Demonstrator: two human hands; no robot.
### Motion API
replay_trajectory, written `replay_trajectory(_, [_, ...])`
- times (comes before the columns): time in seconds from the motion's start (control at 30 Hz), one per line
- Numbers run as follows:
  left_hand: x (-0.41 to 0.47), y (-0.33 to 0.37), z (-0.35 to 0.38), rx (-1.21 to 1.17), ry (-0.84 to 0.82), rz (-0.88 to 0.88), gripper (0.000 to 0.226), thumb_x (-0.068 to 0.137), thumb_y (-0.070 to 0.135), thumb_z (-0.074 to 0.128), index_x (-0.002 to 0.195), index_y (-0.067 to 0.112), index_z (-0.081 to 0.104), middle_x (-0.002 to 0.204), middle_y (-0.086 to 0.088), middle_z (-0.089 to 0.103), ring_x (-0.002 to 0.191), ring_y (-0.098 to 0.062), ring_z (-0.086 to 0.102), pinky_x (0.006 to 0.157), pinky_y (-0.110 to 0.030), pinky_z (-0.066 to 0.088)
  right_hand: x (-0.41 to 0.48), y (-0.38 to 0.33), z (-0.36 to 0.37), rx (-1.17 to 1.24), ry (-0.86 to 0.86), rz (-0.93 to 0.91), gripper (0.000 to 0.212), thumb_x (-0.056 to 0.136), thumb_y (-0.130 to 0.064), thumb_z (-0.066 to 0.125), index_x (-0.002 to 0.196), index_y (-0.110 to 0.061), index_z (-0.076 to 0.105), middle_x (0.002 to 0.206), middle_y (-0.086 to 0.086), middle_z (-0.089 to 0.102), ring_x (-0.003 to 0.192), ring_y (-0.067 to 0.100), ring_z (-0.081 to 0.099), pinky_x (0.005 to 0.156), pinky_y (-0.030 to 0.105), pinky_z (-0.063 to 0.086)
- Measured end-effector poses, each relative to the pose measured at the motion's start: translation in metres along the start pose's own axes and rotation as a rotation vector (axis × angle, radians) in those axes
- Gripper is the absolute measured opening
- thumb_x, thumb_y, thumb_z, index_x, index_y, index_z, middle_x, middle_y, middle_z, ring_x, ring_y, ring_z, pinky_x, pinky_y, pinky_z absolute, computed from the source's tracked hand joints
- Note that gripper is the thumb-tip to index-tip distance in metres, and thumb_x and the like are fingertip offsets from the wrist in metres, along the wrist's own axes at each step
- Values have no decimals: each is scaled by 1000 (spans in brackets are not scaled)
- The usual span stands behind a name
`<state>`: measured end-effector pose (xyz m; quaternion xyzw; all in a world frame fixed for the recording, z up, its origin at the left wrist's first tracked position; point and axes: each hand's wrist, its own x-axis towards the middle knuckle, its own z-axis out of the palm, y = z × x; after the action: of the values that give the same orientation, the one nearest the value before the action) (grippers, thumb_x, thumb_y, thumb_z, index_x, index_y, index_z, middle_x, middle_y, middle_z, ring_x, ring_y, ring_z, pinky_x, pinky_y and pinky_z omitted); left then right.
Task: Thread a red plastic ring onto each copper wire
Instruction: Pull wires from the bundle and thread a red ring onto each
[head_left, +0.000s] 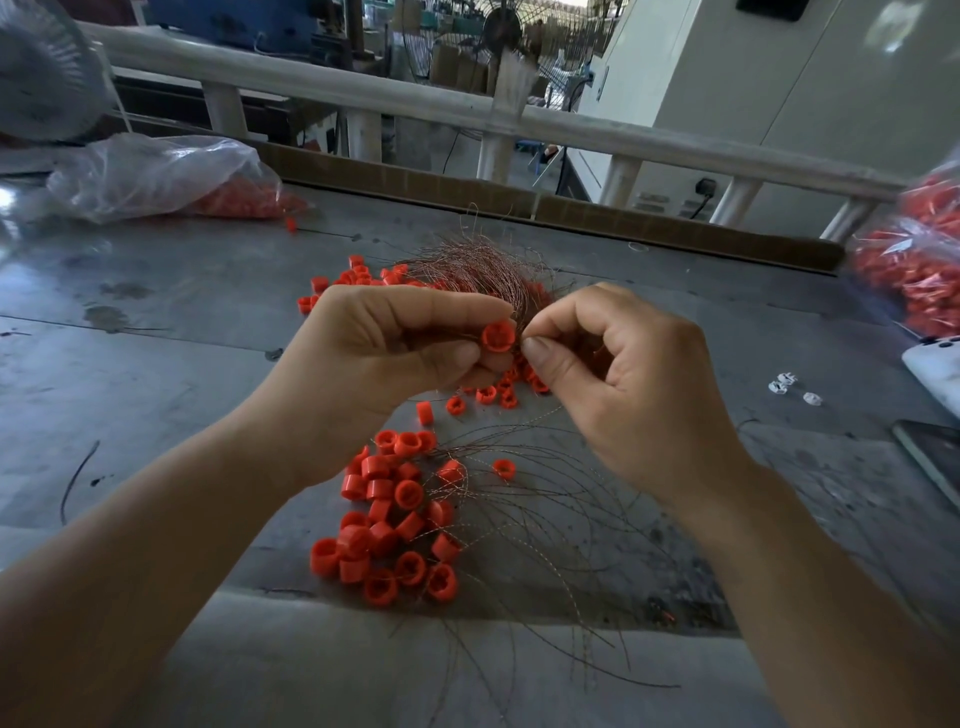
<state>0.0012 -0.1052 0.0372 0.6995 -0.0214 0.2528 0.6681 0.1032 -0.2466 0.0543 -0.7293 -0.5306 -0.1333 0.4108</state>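
**Grey workbench (156, 364): threading partway through**

The left hand (384, 353) is gripping a red ring (497, 336) and the unthreaded wire bundle (483, 270); the right hand (623, 379) is pinching one wire tip beside it. Nearer, ringed wires (395, 519) are seemingly lying finished; many are waiting.

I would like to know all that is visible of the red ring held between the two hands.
The ring is a short, bright red tube of smooth plastic. Ribs show inside its open end, which faces the camera. The left hand pinches it between finger and thumb, above the table. The right hand pinches right beside it, seemingly on a strand of the wire bundle that fans out behind.
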Motion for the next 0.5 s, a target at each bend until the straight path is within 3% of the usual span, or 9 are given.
replay_trajectory(0.5, [-2, 5, 1, 11, 39, -5, 32, 61, 11, 63, 91, 20, 70, 82, 0, 74, 77, -15, 71, 68, -18, 54, -1, -3, 0, -2, -18, 7, 6, 80, -14, 60, 76, -11, 64, 70, -6, 57, 67, 5, 54, 62, 13, 43])
